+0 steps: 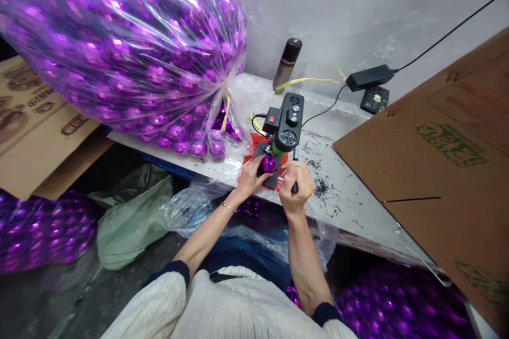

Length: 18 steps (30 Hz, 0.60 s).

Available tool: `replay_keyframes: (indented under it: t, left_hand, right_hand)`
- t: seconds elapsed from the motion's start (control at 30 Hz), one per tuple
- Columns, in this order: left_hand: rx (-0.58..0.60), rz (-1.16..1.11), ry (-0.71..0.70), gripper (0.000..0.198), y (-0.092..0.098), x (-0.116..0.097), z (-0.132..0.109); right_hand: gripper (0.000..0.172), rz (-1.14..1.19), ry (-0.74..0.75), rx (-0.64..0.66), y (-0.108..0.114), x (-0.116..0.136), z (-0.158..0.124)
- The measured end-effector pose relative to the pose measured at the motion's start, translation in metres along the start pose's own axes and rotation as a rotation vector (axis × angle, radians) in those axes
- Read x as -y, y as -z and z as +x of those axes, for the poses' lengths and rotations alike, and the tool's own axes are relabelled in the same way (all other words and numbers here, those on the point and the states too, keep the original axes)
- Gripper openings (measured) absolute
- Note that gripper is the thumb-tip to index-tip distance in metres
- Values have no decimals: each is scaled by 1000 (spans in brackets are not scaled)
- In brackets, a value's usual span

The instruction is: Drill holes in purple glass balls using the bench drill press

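A shiny purple ball (269, 164) sits under the head of a small black bench drill press (289, 121), on its dark base. My left hand (252, 176) grips the ball from the left, thumb at the near side and fingers at the far side. My right hand (297, 185) is closed around the black-ended lever (295, 188) on the right side of the machine. A red sheet (249, 159) lies beneath the base. Where the tool tip meets the ball is too small to make out.
A big clear bag of purple balls (159, 58), tied with yellow ribbon, rests on the left. Behind the machine stand a spray can (288, 63) and a power adapter (369, 77). Dark shavings (321, 186) litter the white tabletop (345, 206). A cardboard box (445, 169) blocks the right.
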<state>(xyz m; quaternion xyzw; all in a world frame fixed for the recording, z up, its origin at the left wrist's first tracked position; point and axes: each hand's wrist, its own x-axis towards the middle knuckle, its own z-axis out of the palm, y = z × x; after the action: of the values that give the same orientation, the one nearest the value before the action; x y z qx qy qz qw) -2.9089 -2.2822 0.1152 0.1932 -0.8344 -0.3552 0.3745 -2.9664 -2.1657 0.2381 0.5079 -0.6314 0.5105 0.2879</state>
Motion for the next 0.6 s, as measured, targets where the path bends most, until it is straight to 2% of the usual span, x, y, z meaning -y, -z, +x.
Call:
replay_keyframes:
  t: [0.17, 0.43, 0.6]
  left_hand:
    - [1, -33, -20, 58, -2, 2, 0]
    - [8, -62, -31, 58, 1, 1, 1]
    - [7, -74, -22, 58, 1, 1, 1]
  right_hand:
    - [22, 23, -26, -18, -2, 0, -3]
    - [21, 48, -21, -60, -15, -12, -30]
    - [21, 50, -13, -79, -18, -16, -34]
